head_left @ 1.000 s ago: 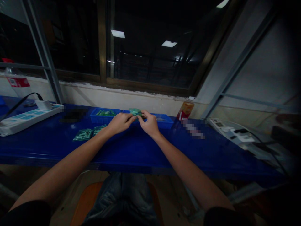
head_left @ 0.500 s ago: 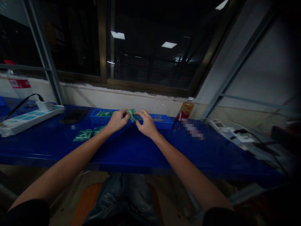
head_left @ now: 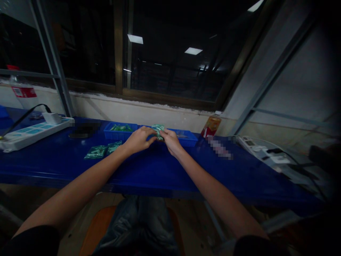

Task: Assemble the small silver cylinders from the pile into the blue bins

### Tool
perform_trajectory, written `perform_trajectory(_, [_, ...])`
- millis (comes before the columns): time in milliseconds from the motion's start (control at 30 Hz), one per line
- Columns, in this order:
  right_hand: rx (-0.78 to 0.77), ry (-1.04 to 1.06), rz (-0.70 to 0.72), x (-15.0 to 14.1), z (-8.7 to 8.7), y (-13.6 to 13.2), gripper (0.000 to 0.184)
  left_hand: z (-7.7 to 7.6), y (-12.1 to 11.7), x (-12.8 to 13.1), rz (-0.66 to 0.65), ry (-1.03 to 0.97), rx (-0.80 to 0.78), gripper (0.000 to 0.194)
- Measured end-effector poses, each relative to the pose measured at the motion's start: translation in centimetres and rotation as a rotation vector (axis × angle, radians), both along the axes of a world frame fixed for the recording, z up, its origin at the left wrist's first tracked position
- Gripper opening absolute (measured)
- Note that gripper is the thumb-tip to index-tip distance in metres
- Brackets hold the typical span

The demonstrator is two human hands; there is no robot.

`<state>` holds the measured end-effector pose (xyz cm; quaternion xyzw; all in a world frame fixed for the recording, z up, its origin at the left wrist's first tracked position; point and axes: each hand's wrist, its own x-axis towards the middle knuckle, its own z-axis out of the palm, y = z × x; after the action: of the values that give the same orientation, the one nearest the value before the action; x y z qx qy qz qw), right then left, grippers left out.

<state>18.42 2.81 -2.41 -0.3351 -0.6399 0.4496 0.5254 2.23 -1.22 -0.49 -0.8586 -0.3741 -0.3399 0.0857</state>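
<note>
Above the far middle of the table, a small green plastic bag [head_left: 158, 128] is held up between both hands. My right hand [head_left: 172, 141] pinches its right side, thumb in front. My left hand [head_left: 140, 139] is closed at the bag's left edge, thumb and fingertips against it; part of that contact is hidden. Left of my left forearm, two similar green bags [head_left: 96, 152] lie flat with light, thin pieces inside. A blue tray [head_left: 119, 135] behind my left hand holds more green items. Another blue tray [head_left: 190, 141], partly covered by my right hand, contains small pale pieces.
A white power strip [head_left: 34, 133] with a plugged-in adapter lies at left, beside a dark blurred object [head_left: 84, 130]. An orange-labelled bottle [head_left: 211, 127] stands behind on the right. Another power strip [head_left: 262, 149] with cords runs along the right. Metal frame posts rise on both sides.
Both hands and the bag have shifted slightly right. The right hand has turned to pinch the bag with its thumb in front, and the left-hand fingers have moved lower on its left edge.
</note>
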Motion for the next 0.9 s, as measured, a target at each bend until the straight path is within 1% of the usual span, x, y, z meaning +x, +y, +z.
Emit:
perform_trajectory(67, [0.123, -0.061, -0.107, 0.1, 0.0, 0.1, 0.034, 0.3, -0.1, 0.1, 0.042, -0.048, -0.041, 0.027])
perform_trajectory(167, [0.414, -0.251, -0.251, 0.1, 0.5, -0.5, 0.025, 0.6, 0.0, -0.1, 0.094, -0.228, -0.184, 0.041])
perform_trajectory(233, [0.609, -0.389, -0.282, 0.1, 1.0, -1.3, 0.024, 0.7, 0.1, -0.2, 0.077, -0.41, -0.329, 0.054])
perform_trajectory(300, [0.755, -0.479, -0.26, 0.0, 1.3, -2.0, 0.025, 0.7, 0.4, -0.3, 0.04, -0.576, -0.456, 0.059])
perform_trajectory(333, [0.807, -0.506, -0.251, 0.0, 1.4, -2.2, 0.026, 0.7, 0.5, -0.4, 0.027, -0.634, -0.499, 0.058])
perform_trajectory(400, [0.88, -0.544, -0.267, -0.1, 1.4, -2.5, 0.028, 0.7, 0.7, -0.5, 0.029, -0.704, -0.533, 0.047])
perform_trajectory(467, [0.901, -0.563, -0.324, -0.2, 1.3, -2.5, 0.029, 0.7, 0.7, -0.6, 0.072, -0.717, -0.468, 0.036])
perform_trajectory(533, [0.851, -0.559, -0.358, -0.3, 1.1, -2.5, 0.028, 0.7, 0.5, -0.7, 0.143, -0.668, -0.298, 0.031])
perform_trajectory(567, [0.792, -0.541, -0.351, -0.5, 1.1, -2.4, 0.026, 0.7, 0.4, -0.8, 0.175, -0.62, -0.194, 0.03])
perform_trajectory(633, [0.604, -0.458, -0.279, -0.7, 1.1, -2.3, 0.024, 0.7, 0.3, -0.8, 0.216, -0.503, -0.019, 0.027])
perform_trajectory(667, [0.484, -0.393, -0.221, -0.9, 1.2, -2.3, 0.028, 0.6, 0.3, -0.8, 0.218, -0.441, 0.036, 0.026])
perform_trajectory(767, [0.14, -0.161, -0.046, -1.0, 1.2, -1.9, 0.05, 0.1, 0.4, -0.6, 0.165, -0.247, 0.097, 0.023])
perform_trajectory(833, [0.005, -0.059, 0.016, -0.9, 1.0, -1.5, 0.051, -0.1, 0.5, -0.5, 0.11, -0.136, 0.104, 0.023])
perform_trajectory(900, [-0.04, -0.029, 0.012, -0.7, 0.7, -1.1, 0.043, -0.2, 0.4, -0.3, 0.063, -0.068, 0.09, 0.023])
